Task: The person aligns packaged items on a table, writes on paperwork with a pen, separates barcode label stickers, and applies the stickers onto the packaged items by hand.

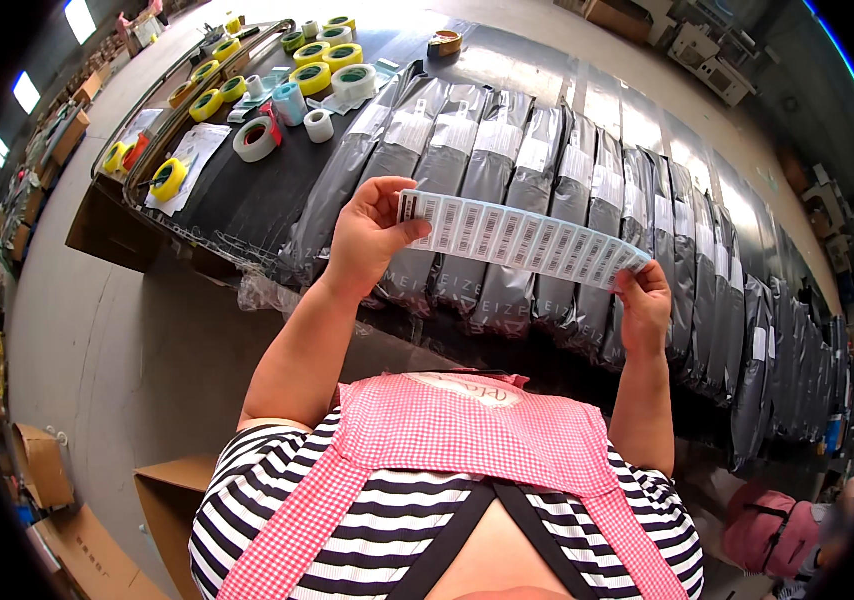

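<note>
A long pale-blue strip of barcode labels (522,238) is stretched between my two hands, above a row of packages. My left hand (377,225) pinches its left end between thumb and fingers. At the other end, a little lower, my right hand (644,300) grips the strip the same way. Beneath the strip stand several dark plastic-wrapped packages (509,150), packed side by side on the dark table, with white labels near their tops. The strip hides the middle of some of them.
Yellow tape rolls (312,77), a white tape roll (257,140) and a light-blue roll (289,104) lie on the table's left part. White papers (192,160) lie at its left edge. Cardboard boxes (97,555) stand at the lower left; a person with a pink bag (772,532) is at the lower right.
</note>
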`<action>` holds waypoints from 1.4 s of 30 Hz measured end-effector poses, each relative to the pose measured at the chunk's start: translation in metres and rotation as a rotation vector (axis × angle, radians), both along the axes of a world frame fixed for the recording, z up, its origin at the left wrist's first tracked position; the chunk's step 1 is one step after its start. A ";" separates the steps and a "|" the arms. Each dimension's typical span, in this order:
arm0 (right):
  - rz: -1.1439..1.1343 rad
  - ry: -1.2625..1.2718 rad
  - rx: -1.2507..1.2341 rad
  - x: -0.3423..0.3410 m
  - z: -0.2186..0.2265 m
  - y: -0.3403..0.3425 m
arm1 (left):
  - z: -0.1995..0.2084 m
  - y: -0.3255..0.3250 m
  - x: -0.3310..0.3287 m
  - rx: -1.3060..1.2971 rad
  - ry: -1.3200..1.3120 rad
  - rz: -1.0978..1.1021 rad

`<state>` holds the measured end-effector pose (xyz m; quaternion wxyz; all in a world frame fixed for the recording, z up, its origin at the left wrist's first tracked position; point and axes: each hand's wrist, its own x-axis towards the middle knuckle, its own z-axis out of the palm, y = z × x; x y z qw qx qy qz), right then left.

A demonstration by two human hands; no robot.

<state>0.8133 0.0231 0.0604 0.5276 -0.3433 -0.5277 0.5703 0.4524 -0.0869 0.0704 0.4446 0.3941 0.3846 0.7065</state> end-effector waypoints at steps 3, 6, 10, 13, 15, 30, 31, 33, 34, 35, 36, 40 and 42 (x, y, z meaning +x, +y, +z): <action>-0.014 -0.020 0.042 0.002 -0.002 0.009 | -0.005 0.003 -0.002 0.091 0.023 0.026; 0.038 -0.015 0.021 0.003 -0.002 0.022 | -0.004 0.008 -0.003 0.027 -0.010 0.039; 0.007 -0.077 -0.029 0.013 -0.010 0.040 | -0.010 0.027 0.000 -0.048 -0.021 0.016; 0.016 -0.116 -0.081 0.002 -0.016 0.056 | -0.020 0.036 -0.002 -0.124 -0.042 0.064; 0.054 -0.093 -0.120 -0.012 -0.013 0.059 | -0.024 0.040 -0.007 -0.160 -0.143 0.037; 0.275 -0.101 -0.008 -0.120 -0.006 0.072 | -0.048 -0.024 -0.093 -0.442 -0.163 0.029; 0.274 -0.108 0.040 -0.139 -0.004 0.075 | -0.049 -0.033 -0.104 -0.463 -0.177 0.033; 0.194 0.012 0.076 -0.174 0.002 0.080 | -0.053 -0.035 -0.120 -0.448 -0.198 0.001; 0.169 0.227 0.015 -0.195 0.008 0.073 | -0.056 -0.030 -0.126 -0.418 -0.225 -0.027; 0.122 0.433 -0.040 -0.214 0.019 0.062 | -0.059 -0.024 -0.130 -0.383 -0.232 -0.036; 0.097 0.487 -0.078 -0.222 0.025 0.056 | -0.058 -0.022 -0.131 -0.400 -0.162 -0.003; 0.248 0.449 -0.445 -0.300 -0.034 -0.018 | -0.039 -0.009 -0.126 -0.423 -0.181 0.005; 0.258 0.405 -0.611 -0.332 -0.053 -0.035 | -0.057 -0.007 -0.145 -0.398 -0.117 -0.170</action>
